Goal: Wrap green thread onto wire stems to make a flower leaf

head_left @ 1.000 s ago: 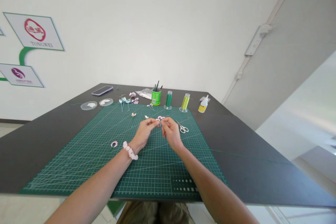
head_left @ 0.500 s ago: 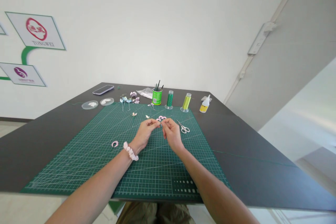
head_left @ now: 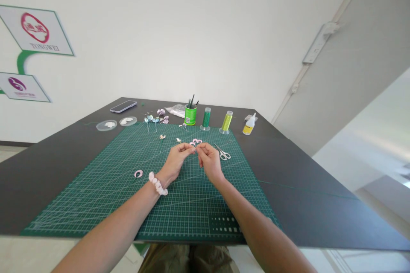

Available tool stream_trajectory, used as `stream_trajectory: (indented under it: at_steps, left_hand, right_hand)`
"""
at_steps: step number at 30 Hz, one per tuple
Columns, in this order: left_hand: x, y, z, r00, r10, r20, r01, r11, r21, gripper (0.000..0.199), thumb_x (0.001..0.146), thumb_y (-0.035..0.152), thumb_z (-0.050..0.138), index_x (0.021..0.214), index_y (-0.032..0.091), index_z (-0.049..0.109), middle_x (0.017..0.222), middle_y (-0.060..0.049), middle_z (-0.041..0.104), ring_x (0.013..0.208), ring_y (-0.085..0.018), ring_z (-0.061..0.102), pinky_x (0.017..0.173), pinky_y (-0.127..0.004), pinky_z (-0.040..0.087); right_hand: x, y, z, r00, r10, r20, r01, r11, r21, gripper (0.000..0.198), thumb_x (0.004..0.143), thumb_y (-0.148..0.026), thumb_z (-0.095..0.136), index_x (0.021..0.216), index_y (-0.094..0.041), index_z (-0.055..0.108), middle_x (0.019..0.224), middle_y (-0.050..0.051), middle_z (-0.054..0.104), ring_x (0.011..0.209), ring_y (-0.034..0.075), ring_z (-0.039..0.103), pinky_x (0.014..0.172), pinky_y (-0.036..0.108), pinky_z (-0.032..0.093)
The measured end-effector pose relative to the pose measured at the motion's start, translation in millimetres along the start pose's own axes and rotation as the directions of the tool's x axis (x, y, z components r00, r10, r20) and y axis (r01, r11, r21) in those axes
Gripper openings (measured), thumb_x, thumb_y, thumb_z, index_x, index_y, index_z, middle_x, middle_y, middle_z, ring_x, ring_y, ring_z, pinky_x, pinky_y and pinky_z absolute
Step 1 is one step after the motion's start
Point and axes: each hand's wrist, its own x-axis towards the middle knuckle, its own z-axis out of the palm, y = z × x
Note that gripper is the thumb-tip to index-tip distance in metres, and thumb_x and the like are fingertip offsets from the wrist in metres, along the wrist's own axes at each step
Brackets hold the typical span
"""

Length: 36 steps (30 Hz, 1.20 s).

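Observation:
My left hand (head_left: 175, 161), with a pale scrunchie-like band (head_left: 158, 184) on the wrist, and my right hand (head_left: 209, 161) meet fingertip to fingertip above the green cutting mat (head_left: 179, 217). Both are closed in a pinch; whatever lies between the fingertips is too small to make out. Just beyond them are pink ring-like pieces (head_left: 199, 141), partly covered by the fingers. White-handled scissors (head_left: 223, 156) lie to the right of my right hand. Another pink ring-like piece (head_left: 136, 172) rests left of my left wrist. Small petal pieces (head_left: 162, 137) sit farther back on the mat.
Along the back stand a green can of tools (head_left: 190, 116), a dark green thread spool (head_left: 206, 117), a yellow-green spool (head_left: 227, 122) and a glue bottle (head_left: 249, 126). Wired flowers (head_left: 155, 120), two shallow dishes (head_left: 101, 126) and a phone (head_left: 123, 106) are at the back left.
The view has shifted slightly, so the table items appear a little higher and farther left. Both hands stay pinched together in nearly the same place.

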Motion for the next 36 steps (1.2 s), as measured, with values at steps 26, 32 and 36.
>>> stream_trajectory:
  at_steps: [26,32,36]
  left_hand:
    - [-1,-2,2,0.996,-0.090,0.016,0.090,0.996,-0.003,0.015,0.059,0.030,0.075,0.056,0.018,0.066,0.060,0.001,0.060,0.067,-0.015,0.049,0.074,-0.031,0.036]
    - [-1,5,1,0.984,-0.160,0.082,0.160,0.987,0.011,0.019,0.060,0.034,0.076,0.058,0.017,0.068,0.061,-0.001,0.062,0.064,-0.014,0.048,0.069,-0.030,0.034]
    - [4,15,-5,0.957,-0.235,0.169,0.231,0.972,0.045,0.024,0.063,0.039,0.075,0.060,0.016,0.070,0.064,-0.005,0.065,0.063,-0.014,0.050,0.066,-0.030,0.035]
  right_hand:
    - [2,5,-2,0.998,0.056,-0.011,-0.055,0.994,0.089,0.016,0.076,-0.034,0.062,0.071,-0.019,0.060,0.036,-0.011,0.041,0.030,0.007,0.032,0.034,0.020,0.026]
    - [3,4,-2,0.998,0.065,-0.018,-0.063,0.993,0.098,0.016,0.077,-0.033,0.062,0.070,-0.018,0.060,0.037,-0.011,0.040,0.030,0.006,0.032,0.034,0.020,0.026]
    - [3,2,-2,0.998,0.059,-0.012,-0.057,0.993,0.107,0.018,0.076,-0.035,0.063,0.068,-0.019,0.061,0.037,-0.010,0.040,0.031,0.006,0.032,0.035,0.020,0.027]
